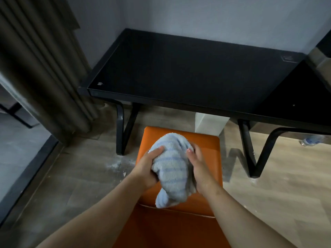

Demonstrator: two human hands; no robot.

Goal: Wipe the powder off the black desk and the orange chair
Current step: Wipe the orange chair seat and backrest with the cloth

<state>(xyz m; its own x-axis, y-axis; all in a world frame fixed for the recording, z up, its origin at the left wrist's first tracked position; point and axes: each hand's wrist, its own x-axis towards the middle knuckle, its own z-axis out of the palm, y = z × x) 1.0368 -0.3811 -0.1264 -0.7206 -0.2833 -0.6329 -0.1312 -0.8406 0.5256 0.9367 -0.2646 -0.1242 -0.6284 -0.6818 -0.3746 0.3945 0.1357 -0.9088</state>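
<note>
Your left hand (148, 169) and right hand (198, 167) clasp a bunched blue-striped towel (172, 169) over the orange chair (206, 145), each grip curled round it; the black surface (179, 72) stands beyond.

Both hands on the cloth now: the left hand (146, 169) grips one side of the bunched pale blue striped towel (172, 169), the right hand (198, 169) clasps the other, holding it above the orange chair (206, 145). Beyond the seat stands the black desk (179, 68), its glossy top dark. White powder (116, 165) dusts the wooden floor (286, 167) left of the chair. A curtain (44, 68) hangs at left; a plastic bottle (312, 140) lies under the desk at right.
</note>
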